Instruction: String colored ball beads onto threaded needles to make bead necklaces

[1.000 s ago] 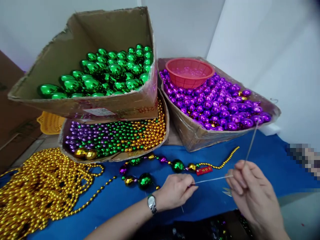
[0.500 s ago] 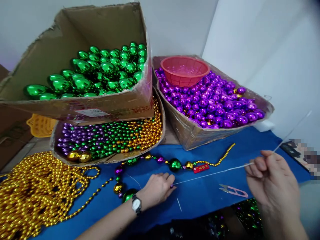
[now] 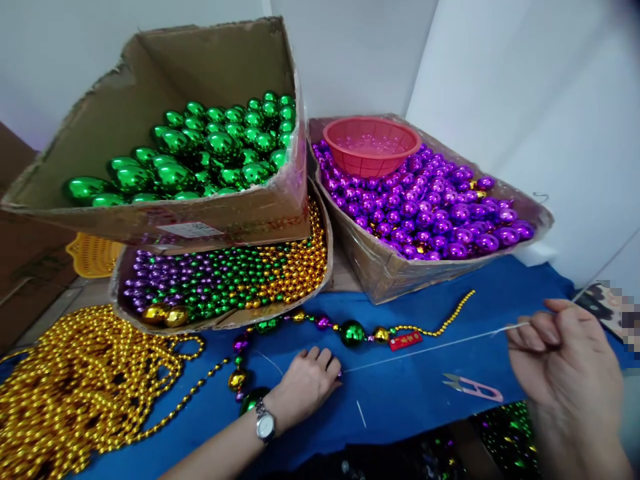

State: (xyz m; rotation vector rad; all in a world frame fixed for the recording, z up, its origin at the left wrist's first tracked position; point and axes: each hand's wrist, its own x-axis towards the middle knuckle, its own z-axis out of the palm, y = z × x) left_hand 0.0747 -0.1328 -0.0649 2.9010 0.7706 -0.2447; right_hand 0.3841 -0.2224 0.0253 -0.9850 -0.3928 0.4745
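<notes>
- Well to the left of the red tag (image 3: 405, 341), which is the landmark, gold bead strands (image 3: 90, 387) lie heaped.
- Beyond the heap, farther back than the tag, sits a yellow basket (image 3: 95, 259).
- Left of the tag and behind it, a carton of green balls (image 3: 240, 220) overhangs a shallow box of small beads (image 3: 225, 324).
- Left of the tag and nearer the person, the left hand (image 3: 305, 388) has its fingers bent together at the thread's end, a small purple bead at the fingertips; how tight the pinch is cannot be told.
- The large-bead strand (image 3: 353, 333) curves leftward from the tag and passes partly behind the left wrist.
- Behind the tag, a carton of purple balls (image 3: 387, 279) carries a red basket (image 3: 373, 160).
- The white thread (image 3: 425, 349) stretches straight between both hands, on the tag's near side.
- Right of the tag and nearer lie pink snips (image 3: 480, 389).
- Farthest right of the tag, the right hand (image 3: 567, 360) is closed around the thread.
</notes>
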